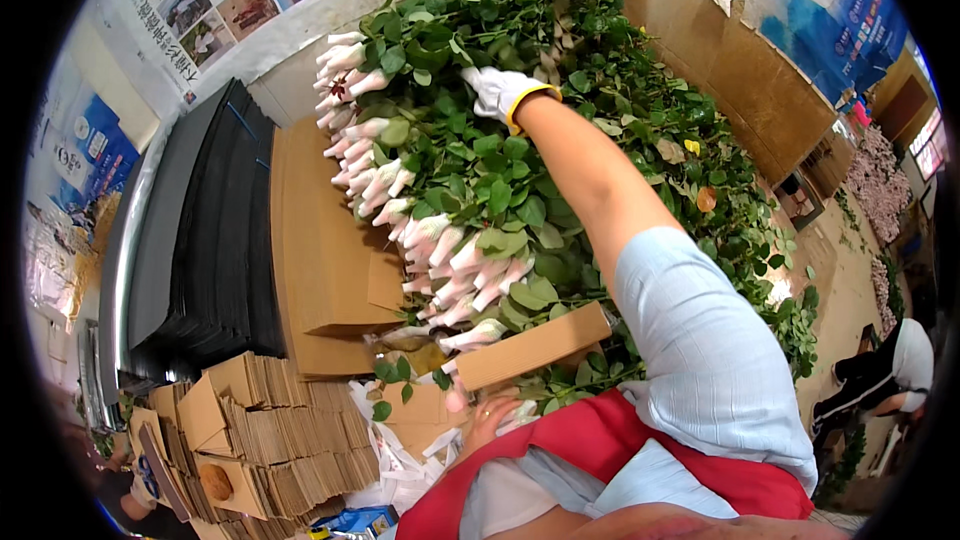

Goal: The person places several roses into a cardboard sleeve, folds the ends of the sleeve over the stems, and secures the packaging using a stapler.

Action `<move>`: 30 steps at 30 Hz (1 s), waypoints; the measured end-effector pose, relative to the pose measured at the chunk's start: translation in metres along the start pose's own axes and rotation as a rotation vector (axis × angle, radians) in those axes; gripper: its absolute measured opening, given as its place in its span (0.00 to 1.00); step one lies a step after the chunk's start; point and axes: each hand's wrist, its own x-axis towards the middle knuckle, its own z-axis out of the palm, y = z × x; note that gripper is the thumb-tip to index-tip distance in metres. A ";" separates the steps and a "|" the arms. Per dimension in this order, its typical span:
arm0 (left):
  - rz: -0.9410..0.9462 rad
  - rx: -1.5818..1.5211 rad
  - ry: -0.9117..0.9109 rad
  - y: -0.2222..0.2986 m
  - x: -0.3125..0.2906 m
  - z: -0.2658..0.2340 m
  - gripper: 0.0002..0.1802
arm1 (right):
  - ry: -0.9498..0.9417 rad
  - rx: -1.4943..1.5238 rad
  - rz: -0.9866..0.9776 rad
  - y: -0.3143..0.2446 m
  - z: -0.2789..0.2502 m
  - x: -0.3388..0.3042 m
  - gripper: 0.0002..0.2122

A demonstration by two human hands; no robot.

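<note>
A large pile of long-stemmed roses [500,200] lies ahead of me, with pale pink buds in white net sleeves [375,185] along its left side. My right hand [497,93], in a white glove with a yellow cuff, reaches to the far part of the pile. Its fingers are bent into the leaves, and their tips are hidden. My left hand [488,422], bare with a ring, is low in front of me beside a long cardboard strip [533,347]. The fingers look curled near something whitish; what they hold is unclear.
At left stand stacked black sheets [190,240] and a tall brown cardboard stack [310,240]. Nearer are piles of folded cardboard [280,430] and a white plastic bag [400,470]. A cardboard wall [740,90] bounds the roses at right. Another person [905,365] is at far right.
</note>
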 end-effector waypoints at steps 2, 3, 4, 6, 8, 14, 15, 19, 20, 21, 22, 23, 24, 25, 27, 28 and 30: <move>-0.073 -0.042 0.003 0.021 0.005 -0.009 0.31 | -0.148 -0.055 -0.008 -0.019 -0.034 -0.012 0.14; -0.069 -0.035 0.000 0.021 0.007 -0.013 0.31 | -0.033 -0.051 0.016 -0.033 -0.058 -0.029 0.11; -0.024 -0.011 0.004 0.019 0.010 -0.014 0.31 | 0.067 -0.132 -0.051 -0.041 -0.079 -0.048 0.08; 0.047 0.009 -0.019 0.022 0.017 -0.015 0.32 | 0.285 -0.220 -0.188 -0.043 -0.121 -0.107 0.04; 0.036 0.153 -0.021 0.035 0.019 -0.023 0.37 | 0.205 -0.292 -0.182 -0.059 -0.169 -0.181 0.06; -0.047 0.190 -0.067 0.046 0.029 -0.029 0.36 | -0.644 0.162 -0.137 -0.050 -0.179 -0.351 0.14; -0.236 -0.163 -0.097 0.053 0.032 -0.027 0.32 | -0.682 0.190 -0.070 -0.044 -0.137 -0.375 0.15; -0.039 0.125 -0.050 0.052 0.036 -0.029 0.32 | -0.775 0.125 0.206 -0.034 -0.021 -0.426 0.18; -0.052 0.126 -0.048 0.050 0.034 -0.028 0.32 | -0.754 0.183 0.227 -0.031 -0.022 -0.423 0.19; -0.056 0.099 -0.028 0.047 0.031 -0.025 0.32 | -0.723 0.280 0.174 -0.020 -0.025 -0.419 0.19; -0.072 0.076 -0.006 0.045 0.024 -0.025 0.32 | -0.796 0.296 0.173 -0.027 -0.048 -0.404 0.18; -0.064 0.248 -0.027 0.054 0.028 -0.030 0.33 | -0.837 0.187 0.154 -0.025 -0.045 -0.399 0.18; -0.067 0.246 -0.041 0.062 0.035 -0.038 0.33 | -0.878 0.077 0.133 -0.025 -0.042 -0.397 0.18; 0.005 0.359 -0.076 0.078 0.043 -0.049 0.31 | -0.763 -0.043 -0.006 -0.032 -0.044 -0.400 0.18; -0.003 0.434 -0.185 0.096 0.054 -0.066 0.23 | -0.930 -0.216 -0.064 -0.052 -0.084 -0.365 0.17; -0.015 0.434 -0.174 0.087 0.054 -0.065 0.23 | -0.806 -0.053 -0.010 -0.071 -0.124 -0.333 0.17; -0.002 0.299 -0.177 0.069 0.050 -0.056 0.20 | 0.122 0.100 -0.159 -0.062 -0.137 -0.291 0.11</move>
